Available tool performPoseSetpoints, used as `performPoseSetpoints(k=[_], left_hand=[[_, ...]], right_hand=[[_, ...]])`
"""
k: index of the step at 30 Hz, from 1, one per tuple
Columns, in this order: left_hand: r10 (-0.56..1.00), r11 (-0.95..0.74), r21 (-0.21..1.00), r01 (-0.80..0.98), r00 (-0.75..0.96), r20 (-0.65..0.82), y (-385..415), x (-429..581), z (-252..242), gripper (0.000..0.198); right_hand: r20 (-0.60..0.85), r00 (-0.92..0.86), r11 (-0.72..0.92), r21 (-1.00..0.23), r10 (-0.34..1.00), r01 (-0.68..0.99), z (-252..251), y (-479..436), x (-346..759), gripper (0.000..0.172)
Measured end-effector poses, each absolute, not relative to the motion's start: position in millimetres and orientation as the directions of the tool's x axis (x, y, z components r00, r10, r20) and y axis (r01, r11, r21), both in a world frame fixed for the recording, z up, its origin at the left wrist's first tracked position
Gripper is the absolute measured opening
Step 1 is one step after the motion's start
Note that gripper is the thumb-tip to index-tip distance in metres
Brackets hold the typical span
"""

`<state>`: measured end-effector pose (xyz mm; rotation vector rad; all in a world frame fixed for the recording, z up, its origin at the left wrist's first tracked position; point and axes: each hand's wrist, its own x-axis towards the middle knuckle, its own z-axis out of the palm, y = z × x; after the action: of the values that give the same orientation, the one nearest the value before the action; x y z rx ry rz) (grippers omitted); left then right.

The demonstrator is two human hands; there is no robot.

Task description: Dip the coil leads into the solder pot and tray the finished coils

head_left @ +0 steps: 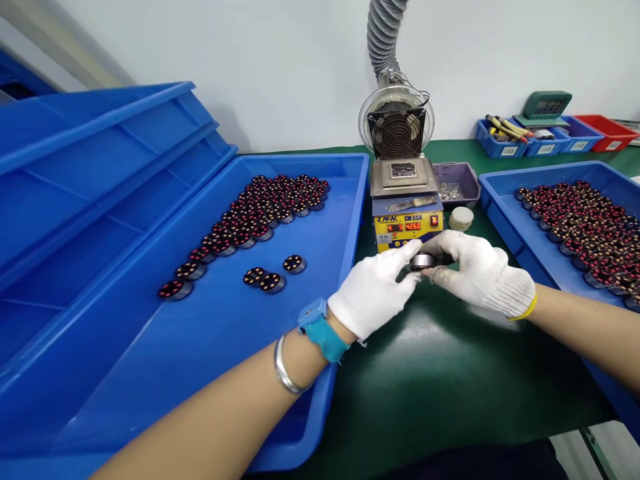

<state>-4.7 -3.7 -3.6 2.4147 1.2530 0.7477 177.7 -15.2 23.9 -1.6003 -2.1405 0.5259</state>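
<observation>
Both hands wear white gloves and meet in front of the solder pot (407, 217). Between their fingertips is a small round part (423, 261) with a shiny metal side. My left hand (377, 288) pinches it from the left, and my right hand (473, 270) grips it from the right. Its top and underside are mostly hidden by the fingers. Similar round parts (273, 283), with dark faces and coloured dots, lie in the large blue tray (320, 313) to the left. Three of them lie apart from the packed group.
A second blue tray (500, 193) full of round parts stands at the right. Behind my right hand are a purple bin (463, 175) and a round whitish pad (461, 219). A fan (399, 133) with a grey hose (385, 33) rises over the pot. Stacked blue trays (100, 147) lean at far left.
</observation>
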Motion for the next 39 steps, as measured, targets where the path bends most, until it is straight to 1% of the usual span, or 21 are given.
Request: performPoseSetpoints(k=[2, 3, 6, 8, 9, 10, 12, 14, 17, 20, 22, 24, 26, 28, 29, 30, 32, 34, 35, 37, 39], left_hand=[[0.875, -0.474, 0.532, 0.702, 0.442, 0.196, -3, -6, 2, 0.03], [0.886, -0.434, 0.567, 0.7, 0.446, 0.127, -2, -6, 6, 0.028], [0.841, -0.308, 0.713, 0.63, 0.531, -0.106, -3, -9, 20, 0.042], [0.79, -0.247, 0.754, 0.609, 0.577, -0.207, -3, -12, 27, 0.044], [0.791, -0.238, 0.748, 0.62, 0.57, -0.22, -3, -14, 29, 0.043], [0.814, -0.244, 0.728, 0.641, 0.543, -0.205, -2, -15, 31, 0.04], [0.884, -0.264, 0.678, 0.686, 0.453, -0.113, -1, -16, 32, 0.036], [0.925, -0.258, 0.657, 0.708, 0.378, -0.044, 0, -15, 30, 0.045], [0.94, -0.203, 0.687, 0.698, 0.336, -0.063, -2, -9, 24, 0.062], [0.944, -0.142, 0.751, 0.645, 0.317, -0.094, -5, -1, 17, 0.064], [0.938, -0.103, 0.811, 0.576, 0.329, -0.114, -8, 2, 15, 0.059], [0.914, -0.061, 0.868, 0.492, 0.377, -0.149, -9, 3, 16, 0.052], [0.849, -0.02, 0.902, 0.431, 0.484, -0.212, -11, 1, 20, 0.046], [0.772, -0.006, 0.898, 0.44, 0.573, -0.276, -11, 0, 24, 0.041], [0.773, -0.015, 0.886, 0.463, 0.568, -0.284, -11, 0, 24, 0.04], [0.807, -0.033, 0.872, 0.489, 0.528, -0.266, -10, 0, 24, 0.04], [0.92, -0.086, 0.845, 0.527, 0.367, -0.136, -8, 1, 19, 0.043], [0.97, -0.16, 0.81, 0.564, 0.243, 0.023, -7, 2, 14, 0.044], [0.968, -0.208, 0.78, 0.591, 0.239, 0.077, -7, 3, 12, 0.041], [0.933, -0.32, 0.706, 0.632, 0.339, 0.119, -10, 3, 11, 0.033], [0.865, -0.419, 0.639, 0.646, 0.499, 0.062, -15, 3, 13, 0.029]], right_hand=[[0.102, -0.199, 0.223, -0.528, 0.975, 0.82, 27, -15, 178, 0.022], [0.104, -0.18, 0.208, -0.541, 0.978, 0.815, 28, -14, 179, 0.021], [0.085, -0.153, 0.17, -0.669, 0.985, 0.724, 31, -9, 181, 0.018], [0.031, -0.124, 0.103, -0.76, 0.992, 0.641, 31, -5, 184, 0.017], [0.001, -0.102, 0.063, -0.793, 0.995, 0.606, 30, -3, 186, 0.017], [-0.026, -0.085, 0.028, -0.82, 0.996, 0.572, 29, 0, 187, 0.019], [-0.06, -0.064, -0.02, -0.866, 0.996, 0.5, 26, 3, 189, 0.024], [-0.085, -0.067, -0.05, -0.911, 0.994, 0.409, 23, 5, 190, 0.026], [-0.121, -0.08, -0.091, -0.949, 0.989, 0.303, 20, 4, 186, 0.023], [-0.143, -0.098, -0.117, -0.966, 0.985, 0.228, 19, 1, 179, 0.016], [-0.155, -0.111, -0.132, -0.973, 0.982, 0.189, 19, 0, 176, 0.014], [-0.172, -0.102, -0.155, -0.976, 0.98, 0.152, 19, 1, 175, 0.014], [-0.191, -0.081, -0.179, -0.975, 0.978, 0.13, 19, 2, 175, 0.015], [-0.205, -0.074, -0.194, -0.973, 0.976, 0.125, 18, 4, 177, 0.016], [-0.213, -0.074, -0.203, -0.972, 0.974, 0.122, 18, 5, 178, 0.017], [-0.219, -0.075, -0.21, -0.971, 0.973, 0.11, 18, 5, 178, 0.018], [-0.229, -0.09, -0.224, -0.972, 0.969, 0.068, 17, 5, 178, 0.019], [-0.239, -0.109, -0.236, -0.971, 0.965, 0.04, 18, 3, 176, 0.019], [-0.242, -0.116, -0.239, -0.97, 0.963, 0.042, 18, 3, 175, 0.019], [-0.244, -0.113, -0.239, -0.969, 0.963, 0.061, 19, 2, 175, 0.019], [-0.245, -0.102, -0.238, -0.968, 0.964, 0.073, 19, 2, 176, 0.017]])
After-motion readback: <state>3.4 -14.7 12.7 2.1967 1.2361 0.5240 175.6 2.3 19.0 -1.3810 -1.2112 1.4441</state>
